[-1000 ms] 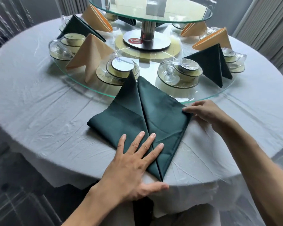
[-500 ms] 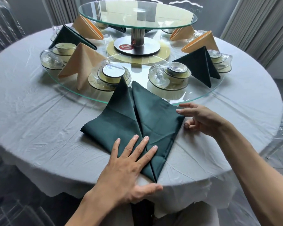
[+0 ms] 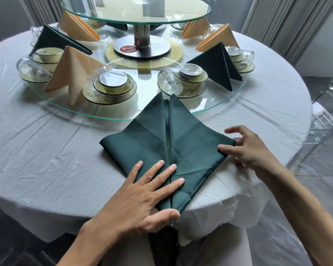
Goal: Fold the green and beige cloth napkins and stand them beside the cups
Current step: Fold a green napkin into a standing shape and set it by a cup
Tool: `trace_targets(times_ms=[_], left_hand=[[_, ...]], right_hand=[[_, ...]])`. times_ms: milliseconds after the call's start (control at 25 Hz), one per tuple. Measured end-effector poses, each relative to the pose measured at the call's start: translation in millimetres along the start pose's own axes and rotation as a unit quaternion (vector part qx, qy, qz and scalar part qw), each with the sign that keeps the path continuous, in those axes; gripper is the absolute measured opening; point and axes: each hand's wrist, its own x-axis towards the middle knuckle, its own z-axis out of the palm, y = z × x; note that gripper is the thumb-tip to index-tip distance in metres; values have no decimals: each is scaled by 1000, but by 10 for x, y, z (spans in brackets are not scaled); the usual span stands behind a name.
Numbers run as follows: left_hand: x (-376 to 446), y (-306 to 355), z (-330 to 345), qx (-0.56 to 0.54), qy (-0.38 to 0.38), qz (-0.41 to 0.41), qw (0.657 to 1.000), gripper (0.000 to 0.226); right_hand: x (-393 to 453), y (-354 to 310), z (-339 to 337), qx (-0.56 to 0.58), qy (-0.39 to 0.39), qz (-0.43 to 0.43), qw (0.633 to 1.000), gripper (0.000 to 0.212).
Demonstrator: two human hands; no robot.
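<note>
A dark green napkin (image 3: 184, 141) lies flat on the tablecloth, folded into a kite shape with its point at the near table edge and its far tip on the glass turntable's rim. My left hand (image 3: 142, 196) presses flat on its near half, fingers straight and spread. My right hand (image 3: 246, 148) pinches the napkin's right corner between thumb and fingers. Folded napkins stand beside cup sets on the turntable: a beige one (image 3: 71, 72) at left, a green one (image 3: 217, 66) at right. Two cup sets (image 3: 112, 85) (image 3: 188, 77) stand just beyond the flat napkin.
The round table (image 3: 46, 150) wears a white cloth. A glass turntable (image 3: 112, 117) carries more beige (image 3: 217, 38) and green (image 3: 54, 39) standing napkins and cups, with a raised glass tier (image 3: 135, 10) on a metal post. Clear chairs (image 3: 326, 112) stand at right.
My right hand has shifted onto the napkin's right corner and closed thumb and fingers on it. My left hand stays pressed on the napkin. The camera has moved a little.
</note>
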Motion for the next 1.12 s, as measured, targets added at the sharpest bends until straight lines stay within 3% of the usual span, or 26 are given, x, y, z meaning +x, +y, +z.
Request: trace_targets(times_ms=[160,320,520,640,800,1120], left_hand=[[-10,28,5,17,-4,-13,1000,72],[-16,46,-8,25,-12,-18,999,75],[-30,41,-4,22,-6,-16,1000,80],[-31,42,-11,22,2,-14,1000,83],[-26,43,-1,22,5,-6,1000,82],[-31,36,13,10,11,-11,1000,80]], right_hand=[[68,75,94,-131,54,-86,986,32],[220,-36,203,-76,33,-116,990,29],[349,-119,310,-100,-32,-148,983,23],[366,-108,303,-184,-77,-211,957,40],[377,-58,297,-203,-91,-264,938,61],[463,-45,368,-240,-89,-303,918,70]])
